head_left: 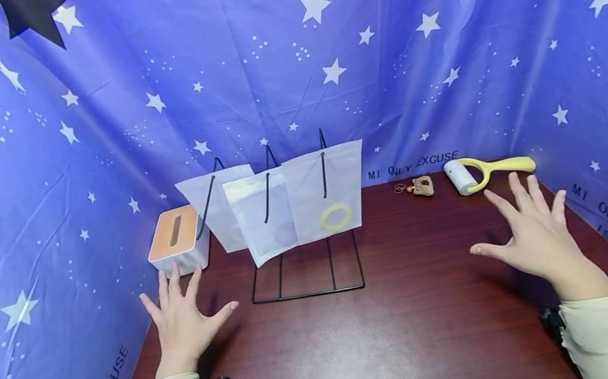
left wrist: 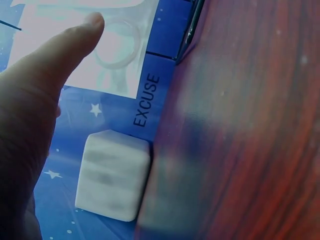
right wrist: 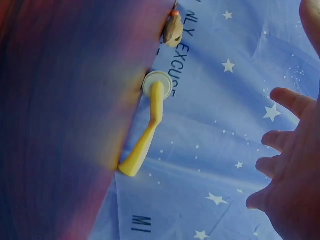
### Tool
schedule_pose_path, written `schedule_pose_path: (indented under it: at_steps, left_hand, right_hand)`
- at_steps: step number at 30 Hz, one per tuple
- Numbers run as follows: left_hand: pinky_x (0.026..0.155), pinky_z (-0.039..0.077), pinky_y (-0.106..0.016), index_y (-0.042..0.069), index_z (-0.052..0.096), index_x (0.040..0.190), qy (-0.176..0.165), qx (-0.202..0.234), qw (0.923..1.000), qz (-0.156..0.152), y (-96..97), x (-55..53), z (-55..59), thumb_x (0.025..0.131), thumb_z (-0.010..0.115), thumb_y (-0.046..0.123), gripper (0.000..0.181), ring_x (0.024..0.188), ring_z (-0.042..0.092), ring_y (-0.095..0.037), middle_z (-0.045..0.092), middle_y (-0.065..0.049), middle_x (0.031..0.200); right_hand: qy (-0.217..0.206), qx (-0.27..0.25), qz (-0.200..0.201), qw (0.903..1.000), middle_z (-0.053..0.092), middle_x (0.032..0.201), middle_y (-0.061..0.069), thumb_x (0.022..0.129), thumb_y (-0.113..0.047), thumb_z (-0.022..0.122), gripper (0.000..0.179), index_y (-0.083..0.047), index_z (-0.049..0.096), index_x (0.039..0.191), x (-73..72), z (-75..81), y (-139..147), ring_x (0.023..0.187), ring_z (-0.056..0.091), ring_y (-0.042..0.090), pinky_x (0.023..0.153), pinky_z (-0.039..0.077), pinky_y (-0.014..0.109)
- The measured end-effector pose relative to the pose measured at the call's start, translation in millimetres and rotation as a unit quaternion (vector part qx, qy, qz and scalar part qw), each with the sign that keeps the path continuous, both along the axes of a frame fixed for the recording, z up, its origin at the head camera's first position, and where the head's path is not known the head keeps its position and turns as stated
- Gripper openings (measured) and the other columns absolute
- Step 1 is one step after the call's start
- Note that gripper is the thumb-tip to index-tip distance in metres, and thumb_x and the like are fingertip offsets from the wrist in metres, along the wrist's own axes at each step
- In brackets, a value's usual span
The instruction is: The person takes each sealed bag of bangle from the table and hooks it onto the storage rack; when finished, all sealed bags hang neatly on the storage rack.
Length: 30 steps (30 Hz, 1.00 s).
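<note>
My left hand [head_left: 184, 323] has its fingers spread and holds nothing, just in front of a white tissue box [head_left: 182, 261] with a wooden lid. Likewise spread and holding nothing, my right hand [head_left: 538, 237] is in front of a lint roller [head_left: 462, 179] with a yellow handle [right wrist: 142, 146]. Between the hands stands a black wire rack [head_left: 309, 294]. White pouches hang in it: one on the left [head_left: 218, 207], one in the middle [head_left: 260, 213] and one on the right [head_left: 320, 180]. A yellow ring [head_left: 324, 221] shows through the right pouch.
A small wooden trinket [head_left: 423, 186] with an orange bead and loop lies at the table's back edge, left of the lint roller. Blue star-printed curtains [head_left: 269, 54] enclose the dark red-brown table [head_left: 423, 324] at the back and both sides.
</note>
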<state>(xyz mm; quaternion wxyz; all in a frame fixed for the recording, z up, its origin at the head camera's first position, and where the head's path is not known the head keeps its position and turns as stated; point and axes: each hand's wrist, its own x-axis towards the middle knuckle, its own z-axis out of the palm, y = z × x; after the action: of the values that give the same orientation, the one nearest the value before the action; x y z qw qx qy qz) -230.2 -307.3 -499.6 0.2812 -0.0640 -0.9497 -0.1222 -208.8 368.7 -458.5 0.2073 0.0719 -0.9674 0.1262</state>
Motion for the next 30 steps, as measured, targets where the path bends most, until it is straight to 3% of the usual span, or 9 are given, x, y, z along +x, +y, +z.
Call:
schedule_pose_path:
  at_steps: [8, 21, 30]
  left_hand:
    - [0.113, -0.014, -0.076, 0.025, 0.041, 0.163, -0.004, -0.011, 0.9998, 0.015, -3.4, -3.1, -2.5, 0.063, 0.072, 0.092, 0.124, 0.159, -0.006, -0.04, 0.012, -0.02, 0.173]
    - [0.113, -0.018, -0.073, 0.023, 0.048, 0.159, 0.015, -0.01, 0.9997, 0.019, -4.5, -2.9, -1.9, 0.062, 0.072, 0.093, 0.122, 0.159, -0.013, -0.034, 0.019, -0.023, 0.171]
    - [0.113, -0.02, -0.072, 0.023, 0.044, 0.161, 0.005, -0.01, 0.9997, 0.023, -4.9, -3.6, -2.6, 0.064, 0.071, 0.093, 0.122, 0.159, -0.014, -0.035, 0.016, -0.022, 0.172]
  right_hand:
    - [-0.042, 0.029, -0.007, 0.9987, -0.01, 0.169, 0.03, 0.072, -0.077, 0.08, 0.126, -0.014, 0.025, 0.167, 2.8, -5.2, -5, 0.152, -0.029, 0.04, 0.105, -0.028, 0.074]
    - [-0.021, 0.031, -0.01, 0.9993, -0.018, 0.171, 0.018, 0.07, -0.081, 0.079, 0.132, -0.022, 0.015, 0.17, -2.9, -5.1, -9, 0.153, -0.03, 0.035, 0.105, -0.03, 0.071]
    - [-0.018, 0.036, -0.01, 0.9991, -0.018, 0.172, 0.017, 0.067, -0.079, 0.082, 0.135, -0.021, 0.015, 0.17, -4.8, -6.5, -8, 0.153, -0.03, 0.035, 0.106, -0.03, 0.07]
